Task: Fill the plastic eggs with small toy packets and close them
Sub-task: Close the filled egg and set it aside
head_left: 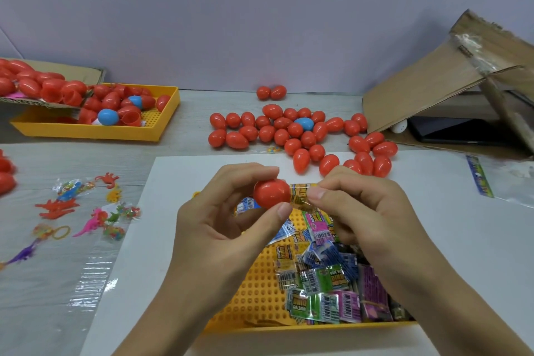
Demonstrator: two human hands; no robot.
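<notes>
My left hand (228, 228) grips a red plastic egg half (271, 193) between thumb and fingers, its opening turned to the right. My right hand (364, 211) pinches a rolled yellow toy packet (299, 196) whose end sits in the egg's opening. Both hands hover above a yellow tray (260, 292) that holds several small toy packets (326, 280) in green, purple and blue. A cluster of closed red eggs (300, 136), with one blue egg (304, 124) among them, lies on the table behind my hands.
A second yellow tray (95, 131) with open egg halves stands far left, under a cardboard lid of eggs (43, 84). Loose rubber dinosaur toys (86, 211) lie at left. A tilted cardboard box (462, 89) stands far right, a plastic bag (502, 182) beside it.
</notes>
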